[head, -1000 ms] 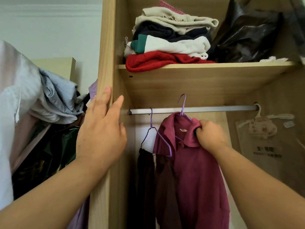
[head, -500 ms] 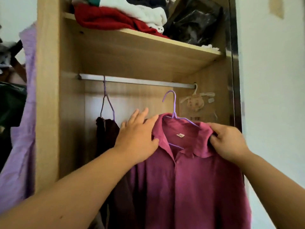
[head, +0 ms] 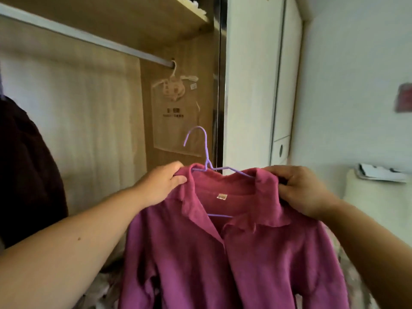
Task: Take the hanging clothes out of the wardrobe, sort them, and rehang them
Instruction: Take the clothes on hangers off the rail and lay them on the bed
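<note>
Magenta shirt on purple wire hanger, held up w/ both hands in front of the wardrobe.

Shirt looked light, soft and floppy, prob. thin cotton: it would sag and slide off the thin wire if tipped, so best hold was at the shoulders/collar w/ the hanger arms trapped under the cloth. Hanger was light, springy, slick wire. Left hand pinched the left collar/shoulder edge, thumb over fabric. Right hand had fingers curled round the right collar/shoulder. Shirt hung between the two hands, front open, body dropping out of view below. Hook stood free in the air, well below the rail and apart from it. Dark garment was at far left, near the left forearm; cannot tell if it touched. Clear bag hung at the rail's right end, behind the hook.
</note>
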`<action>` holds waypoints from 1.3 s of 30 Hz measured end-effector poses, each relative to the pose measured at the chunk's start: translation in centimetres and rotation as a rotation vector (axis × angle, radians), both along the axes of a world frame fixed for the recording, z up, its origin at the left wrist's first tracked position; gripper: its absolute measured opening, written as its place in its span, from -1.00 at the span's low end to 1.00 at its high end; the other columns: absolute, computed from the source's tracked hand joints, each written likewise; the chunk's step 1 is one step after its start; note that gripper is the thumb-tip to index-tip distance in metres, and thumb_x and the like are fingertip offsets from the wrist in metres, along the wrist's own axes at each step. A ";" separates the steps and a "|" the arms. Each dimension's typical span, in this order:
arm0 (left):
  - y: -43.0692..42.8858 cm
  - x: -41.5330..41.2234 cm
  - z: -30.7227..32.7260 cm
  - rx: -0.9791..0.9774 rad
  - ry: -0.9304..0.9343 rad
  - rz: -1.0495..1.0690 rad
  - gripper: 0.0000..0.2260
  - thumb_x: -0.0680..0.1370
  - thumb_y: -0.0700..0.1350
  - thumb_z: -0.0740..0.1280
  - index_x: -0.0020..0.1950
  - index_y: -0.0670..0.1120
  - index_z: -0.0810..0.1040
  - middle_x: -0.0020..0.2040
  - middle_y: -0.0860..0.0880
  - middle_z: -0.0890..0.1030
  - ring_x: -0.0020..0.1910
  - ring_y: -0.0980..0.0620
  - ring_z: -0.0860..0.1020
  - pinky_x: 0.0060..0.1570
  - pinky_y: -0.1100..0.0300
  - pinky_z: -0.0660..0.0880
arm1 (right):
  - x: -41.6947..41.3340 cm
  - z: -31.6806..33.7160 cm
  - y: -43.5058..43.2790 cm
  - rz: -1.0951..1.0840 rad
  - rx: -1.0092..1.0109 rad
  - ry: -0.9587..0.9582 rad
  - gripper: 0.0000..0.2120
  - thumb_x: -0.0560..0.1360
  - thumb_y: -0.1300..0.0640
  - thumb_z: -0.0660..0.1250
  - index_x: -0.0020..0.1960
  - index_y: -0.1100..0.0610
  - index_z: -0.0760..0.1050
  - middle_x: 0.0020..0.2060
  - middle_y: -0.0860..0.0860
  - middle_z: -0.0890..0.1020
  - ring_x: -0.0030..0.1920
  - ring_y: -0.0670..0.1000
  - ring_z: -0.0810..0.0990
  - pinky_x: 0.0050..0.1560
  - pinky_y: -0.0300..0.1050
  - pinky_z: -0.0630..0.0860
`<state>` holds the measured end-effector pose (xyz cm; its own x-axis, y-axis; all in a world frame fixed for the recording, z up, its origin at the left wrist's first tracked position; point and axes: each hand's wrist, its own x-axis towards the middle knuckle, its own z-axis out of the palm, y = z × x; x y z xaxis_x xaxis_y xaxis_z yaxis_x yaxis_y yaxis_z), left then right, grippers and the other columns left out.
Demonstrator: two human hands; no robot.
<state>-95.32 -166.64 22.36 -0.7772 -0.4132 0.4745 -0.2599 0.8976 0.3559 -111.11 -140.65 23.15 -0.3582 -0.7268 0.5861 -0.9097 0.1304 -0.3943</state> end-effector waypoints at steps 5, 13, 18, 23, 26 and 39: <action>4.1 -1.4 -2.4 -0.016 0.136 -0.160 -0.93 0.54 -0.14 0.33 -0.04 -0.12 0.50 -0.14 -0.04 0.55 -0.10 -0.07 0.50 -0.20 0.13 0.26 | 4.3 -2.8 8.2 -0.162 0.044 -0.309 -0.60 0.45 0.31 0.25 0.00 -0.17 0.63 -0.15 0.11 0.69 -0.13 -0.02 0.62 0.00 -0.07 0.53; 11.0 5.2 -7.2 -0.135 0.155 -0.385 -0.81 0.55 0.00 0.29 0.05 -0.10 0.49 -0.02 -0.15 0.57 -0.01 -0.22 0.52 -0.09 -0.01 0.44 | 20.4 -9.5 16.1 -0.524 -0.117 -0.481 -0.78 0.49 0.05 0.37 0.14 -0.09 0.57 -0.14 -0.03 0.68 -0.12 -0.10 0.66 -0.09 -0.23 0.56; 15.6 10.4 -10.0 -0.177 0.080 -0.594 -0.77 0.55 0.03 0.29 0.08 -0.09 0.49 0.02 -0.16 0.55 0.05 -0.22 0.51 -0.01 -0.01 0.41 | 31.1 -14.2 19.5 -0.792 0.011 -0.455 -0.86 0.49 0.08 0.36 -0.06 -0.16 0.59 -0.24 -0.18 0.63 -0.19 -0.16 0.57 -0.13 -0.29 0.46; 22.5 14.4 -13.8 -0.157 -0.071 -0.836 -0.78 0.54 0.06 0.29 0.11 -0.02 0.52 0.06 -0.09 0.56 0.09 -0.16 0.50 0.07 -0.02 0.42 | 40.5 -20.2 24.9 -0.945 0.024 -0.675 -0.75 0.51 0.13 0.30 -0.19 -0.22 0.55 -0.41 -0.22 0.57 -0.34 -0.18 0.51 -0.24 -0.18 0.48; 28.0 15.7 -15.9 -0.189 -0.155 -0.982 -0.81 0.54 0.08 0.28 -0.01 -0.02 0.50 -0.03 -0.04 0.54 0.06 -0.12 0.51 0.04 -0.01 0.42 | 46.0 -22.9 28.5 -1.022 -0.055 -0.847 -0.81 0.53 0.17 0.29 -0.14 -0.10 0.57 -0.40 -0.08 0.54 -0.37 -0.06 0.50 -0.32 -0.13 0.50; 57.4 19.6 -25.5 -0.243 -0.463 -1.384 -0.81 0.56 0.09 0.24 0.07 0.02 0.49 0.08 -0.03 0.54 0.09 -0.11 0.49 0.08 0.00 0.41 | 60.1 -28.7 49.6 -1.461 -0.246 -1.086 -0.81 0.51 0.21 0.34 -0.16 -0.04 0.62 -0.36 -0.05 0.62 -0.29 -0.03 0.59 -0.16 -0.01 0.56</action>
